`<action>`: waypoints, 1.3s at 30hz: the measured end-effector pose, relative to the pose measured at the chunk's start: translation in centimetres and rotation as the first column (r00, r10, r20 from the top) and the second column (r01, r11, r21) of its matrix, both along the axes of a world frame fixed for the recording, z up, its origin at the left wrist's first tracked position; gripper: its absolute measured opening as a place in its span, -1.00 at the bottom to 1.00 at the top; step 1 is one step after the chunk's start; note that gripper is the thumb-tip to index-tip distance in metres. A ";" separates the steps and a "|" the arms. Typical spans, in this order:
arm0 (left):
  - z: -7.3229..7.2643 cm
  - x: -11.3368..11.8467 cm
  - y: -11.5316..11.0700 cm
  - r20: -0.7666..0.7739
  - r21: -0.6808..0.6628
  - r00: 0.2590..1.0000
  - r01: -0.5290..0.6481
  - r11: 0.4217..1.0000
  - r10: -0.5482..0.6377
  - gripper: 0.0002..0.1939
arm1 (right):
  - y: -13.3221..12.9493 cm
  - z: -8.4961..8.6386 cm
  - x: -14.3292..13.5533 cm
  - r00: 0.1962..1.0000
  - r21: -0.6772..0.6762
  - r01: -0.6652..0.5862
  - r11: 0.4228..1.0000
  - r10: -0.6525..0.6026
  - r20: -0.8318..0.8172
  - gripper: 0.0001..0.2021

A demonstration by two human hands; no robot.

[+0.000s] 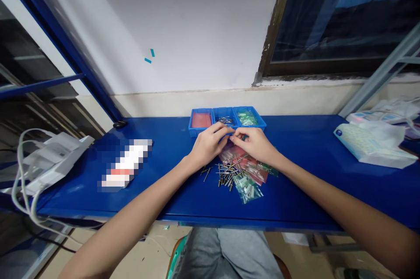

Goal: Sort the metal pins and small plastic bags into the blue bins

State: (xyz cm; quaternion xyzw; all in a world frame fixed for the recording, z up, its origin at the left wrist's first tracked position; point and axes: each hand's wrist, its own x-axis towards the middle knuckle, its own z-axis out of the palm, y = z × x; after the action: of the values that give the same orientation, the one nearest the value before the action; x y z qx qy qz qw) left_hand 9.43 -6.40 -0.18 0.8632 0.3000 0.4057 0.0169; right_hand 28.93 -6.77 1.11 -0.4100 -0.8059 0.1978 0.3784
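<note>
My left hand (210,143) and my right hand (255,143) meet just in front of the blue bins. Both have fingers pinched together at their tips; whatever lies between them is too small to make out. Beneath and nearer to me is a loose pile of metal rivets (226,177). Beside it lie a green-tinted bag with white pieces (247,188) and several clear and red bags (259,173), partly under my right hand. Behind my hands, the left bin holds red bags (201,120), the middle one metal pieces (225,120), the right one green bags (247,118).
The blue table (177,200) runs along a wall. At the left stands a white power strip (59,160) with cables, near a blurred-out flat item (126,165). A tissue pack (374,145) lies at the right, with more white items behind it.
</note>
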 end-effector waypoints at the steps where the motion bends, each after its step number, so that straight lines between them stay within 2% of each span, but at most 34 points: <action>1: -0.1 -0.1 0.0 -0.023 0.007 1.000 -0.001 1.000 0.001 -0.78 | 0.0 0.0 0.0 1.000 -0.016 -0.007 1.000 0.007 -0.010 -0.79; 10: -1.0 -0.3 0.8 -0.058 0.046 0.992 -0.106 0.993 0.109 -0.82 | 0.0 0.1 0.0 0.999 -0.068 -0.026 0.997 0.024 -0.022 -0.72; 12: -0.8 -0.2 0.8 -0.027 -0.006 0.995 -0.091 0.996 0.091 -0.83 | 0.2 0.3 0.2 0.999 -0.058 -0.003 0.998 0.001 -0.037 -0.73; 16: -0.1 0.3 0.5 0.159 -0.165 0.987 -0.011 0.986 0.038 -0.87 | 0.5 0.6 0.4 0.998 -0.069 -0.025 0.997 0.021 -0.059 -0.90; 19: 0.2 0.6 0.5 0.274 -0.271 0.961 0.041 0.962 0.036 -0.89 | 0.2 0.7 0.2 0.997 -0.084 -0.070 0.994 0.067 -0.035 -0.88; 21: 0.3 0.7 0.5 0.323 -0.333 0.945 0.073 0.940 0.041 -0.91 | 0.0 0.5 0.0 0.999 -0.065 -0.048 0.997 0.047 -0.018 -0.88; 23: 0.3 0.7 0.5 0.356 -0.392 0.933 0.100 0.915 0.051 -0.90 | -0.1 0.2 0.1 1.000 0.001 -0.001 1.000 0.001 0.006 -0.88; 25: 0.2 0.7 0.6 0.372 -0.443 0.926 0.114 0.889 0.066 -0.85 | 0.3 -0.2 0.3 0.997 0.143 0.039 0.989 -0.048 0.063 -0.84; 29: 0.2 0.4 1.0 0.351 -0.452 0.928 0.051 0.891 0.125 -0.75 | 2.8 -0.3 0.7 0.949 0.467 0.059 0.882 -0.195 0.247 -0.70; 31: 0.1 0.1 1.3 0.323 -0.417 0.934 -0.005 0.909 0.153 -0.77 | 4.7 0.0 0.4 0.914 0.512 0.060 0.857 -0.254 0.317 -0.67; 34: 0.0 -0.4 1.7 0.285 -0.383 0.944 -0.049 0.923 0.168 -0.82 | 6.7 0.7 -0.4 0.875 0.492 0.065 0.868 -0.286 0.389 -0.70; 36: -0.1 -0.7 1.9 0.257 -0.356 0.952 -0.069 0.932 0.169 -0.85 | 6.6 1.1 -0.8 0.875 0.494 0.063 0.867 -0.286 0.390 -0.70; 39: -0.2 -1.1 2.0 0.200 -0.294 0.967 -0.095 0.951 0.158 -0.87 | 4.7 1.2 -0.4 0.894 0.524 0.038 0.851 -0.264 0.363 -0.70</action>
State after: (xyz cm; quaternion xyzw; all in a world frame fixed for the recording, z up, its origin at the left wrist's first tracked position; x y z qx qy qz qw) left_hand 8.31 -4.36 -0.42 0.7802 0.4060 0.4527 0.1469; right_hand 28.50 -2.11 2.29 -0.3934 -0.8559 -0.1438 0.3034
